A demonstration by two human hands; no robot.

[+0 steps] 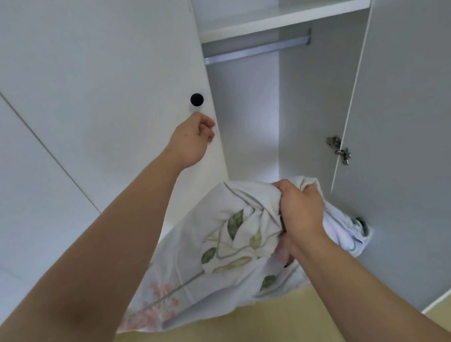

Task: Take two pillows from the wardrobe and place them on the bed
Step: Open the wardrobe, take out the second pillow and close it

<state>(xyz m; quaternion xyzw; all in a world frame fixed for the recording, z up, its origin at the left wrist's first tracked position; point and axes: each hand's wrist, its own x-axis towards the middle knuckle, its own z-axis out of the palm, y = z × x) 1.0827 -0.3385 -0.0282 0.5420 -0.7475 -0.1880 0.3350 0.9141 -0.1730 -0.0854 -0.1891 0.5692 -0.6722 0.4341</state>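
Pale floral pillow bunched in clenched fingers of right hand; fingers of left hand curled at wardrobe door edge.

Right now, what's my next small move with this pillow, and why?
Probably draw the floral pillow back toward you, clear of the open right door. Your right hand grips its bunched cover, its far corner sits by that door, and your left hand is curled at the left door edge.

Home bedroom: white wardrobe, hanging rail.
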